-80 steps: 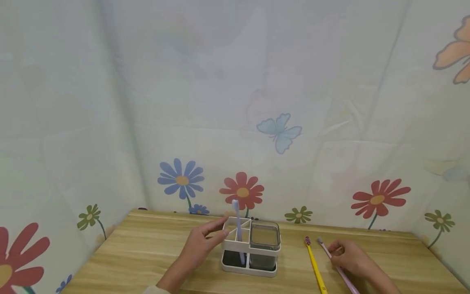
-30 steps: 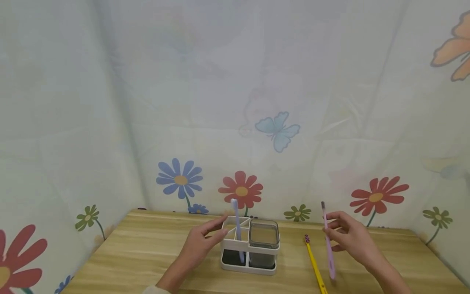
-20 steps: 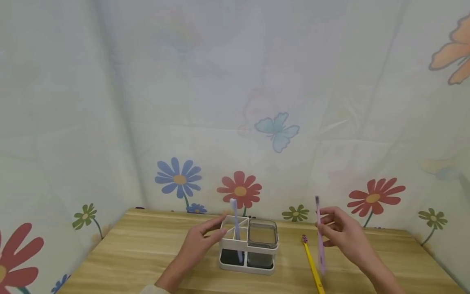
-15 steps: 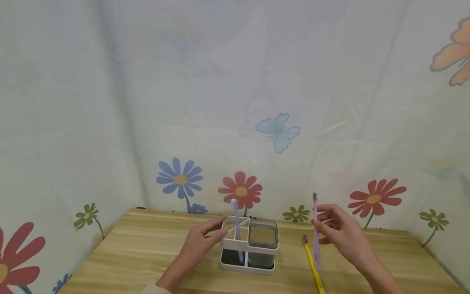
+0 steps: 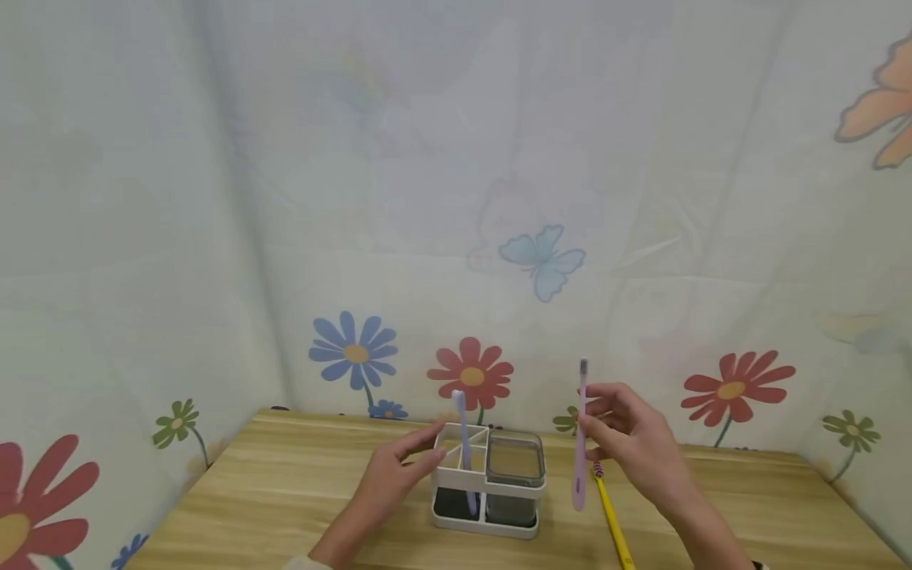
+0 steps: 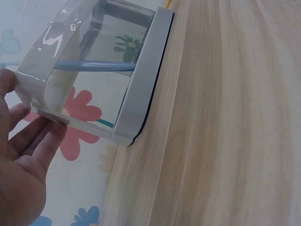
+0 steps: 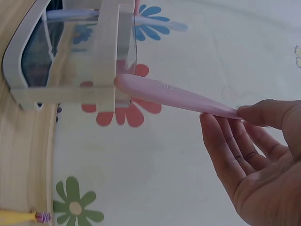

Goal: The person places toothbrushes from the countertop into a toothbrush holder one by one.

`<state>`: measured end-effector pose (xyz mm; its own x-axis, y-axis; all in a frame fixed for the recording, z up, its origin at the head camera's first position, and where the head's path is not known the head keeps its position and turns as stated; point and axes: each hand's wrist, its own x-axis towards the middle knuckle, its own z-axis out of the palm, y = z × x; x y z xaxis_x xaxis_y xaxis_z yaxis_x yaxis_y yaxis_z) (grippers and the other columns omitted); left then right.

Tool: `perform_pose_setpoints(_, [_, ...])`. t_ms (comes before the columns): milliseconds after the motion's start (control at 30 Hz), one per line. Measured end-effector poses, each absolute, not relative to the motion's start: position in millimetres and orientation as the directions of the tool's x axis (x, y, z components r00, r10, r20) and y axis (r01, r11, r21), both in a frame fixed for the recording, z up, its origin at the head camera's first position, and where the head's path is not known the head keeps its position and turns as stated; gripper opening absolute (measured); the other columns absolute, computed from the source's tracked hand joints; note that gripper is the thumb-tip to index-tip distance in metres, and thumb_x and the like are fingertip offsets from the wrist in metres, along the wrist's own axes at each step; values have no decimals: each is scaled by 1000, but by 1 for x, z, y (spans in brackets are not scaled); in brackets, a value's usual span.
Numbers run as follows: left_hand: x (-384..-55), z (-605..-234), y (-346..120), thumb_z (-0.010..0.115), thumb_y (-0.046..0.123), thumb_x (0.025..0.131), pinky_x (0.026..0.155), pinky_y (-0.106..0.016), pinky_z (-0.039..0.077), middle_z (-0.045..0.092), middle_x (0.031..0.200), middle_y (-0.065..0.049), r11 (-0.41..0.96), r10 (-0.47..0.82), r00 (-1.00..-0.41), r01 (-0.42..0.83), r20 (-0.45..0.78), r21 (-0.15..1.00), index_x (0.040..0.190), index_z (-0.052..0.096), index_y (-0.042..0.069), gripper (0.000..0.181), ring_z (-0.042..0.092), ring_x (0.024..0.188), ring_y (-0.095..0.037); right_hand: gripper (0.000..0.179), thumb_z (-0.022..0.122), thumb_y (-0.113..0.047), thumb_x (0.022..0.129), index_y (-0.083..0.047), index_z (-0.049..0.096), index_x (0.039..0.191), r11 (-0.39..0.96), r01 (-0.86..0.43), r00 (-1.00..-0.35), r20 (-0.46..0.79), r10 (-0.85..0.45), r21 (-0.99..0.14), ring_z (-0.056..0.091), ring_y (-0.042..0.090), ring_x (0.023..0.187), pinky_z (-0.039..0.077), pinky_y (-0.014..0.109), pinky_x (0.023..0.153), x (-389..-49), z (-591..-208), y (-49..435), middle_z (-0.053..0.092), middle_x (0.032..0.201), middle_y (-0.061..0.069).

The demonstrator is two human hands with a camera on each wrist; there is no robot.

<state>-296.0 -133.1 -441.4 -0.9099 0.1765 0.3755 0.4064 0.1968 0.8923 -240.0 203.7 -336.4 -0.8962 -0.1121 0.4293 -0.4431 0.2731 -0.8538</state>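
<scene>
A white toothbrush holder [image 5: 459, 477] stands on the table, with a lilac-blue toothbrush [image 5: 465, 437] upright in one of its divided slots. A clear grey cup [image 5: 514, 459] sits in its right half. My left hand [image 5: 388, 479] grips the holder's upper left side, thumb in front and fingers behind, as the left wrist view also shows. Between thumb and fingertips my right hand [image 5: 634, 443] pinches a pink toothbrush [image 5: 580, 451] near its neck. This brush is raised off the table, almost upright, with its dark bristles up and its handle end down, right of the cup.
On the table [image 5: 285, 475] lies a yellow toothbrush [image 5: 611, 514] with purple-striped bristles, below my right hand. Behind the table's far edge hangs a pale curtain [image 5: 399, 198] printed with flowers and butterflies; it also runs along both sides.
My right hand has picked the pink toothbrush up from the table, turned it upright and carried it left, past the yellow one. My left hand has stayed on the holder.
</scene>
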Motion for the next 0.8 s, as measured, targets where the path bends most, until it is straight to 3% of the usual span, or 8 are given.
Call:
perform_pose_setpoints(433, [-295, -440, -134, 75, 25, 102, 105, -49, 54, 65, 146, -8, 189, 184, -912, 400, 368, 897, 142, 70, 14, 43, 64, 129, -30, 33, 72, -5, 102, 0, 60, 132, 166, -471, -881, 456, -125, -866, 73, 25, 93, 66, 37, 73, -248, -328, 157, 69, 112, 21])
perform_pose_setpoints(800, [-296, -441, -134, 76, 26, 101, 105, -49, 54, 65, 145, -8, 197, 179, -912, 401, 370, 894, 143, 69, 12, 45, 65, 128, -29, 30, 71, 0, 101, 5, 60, 128, 52, -493, -869, 488, -87, -868, 74, 26, 92, 66, 39, 72, -257, -329, 128, 66, 111, 25])
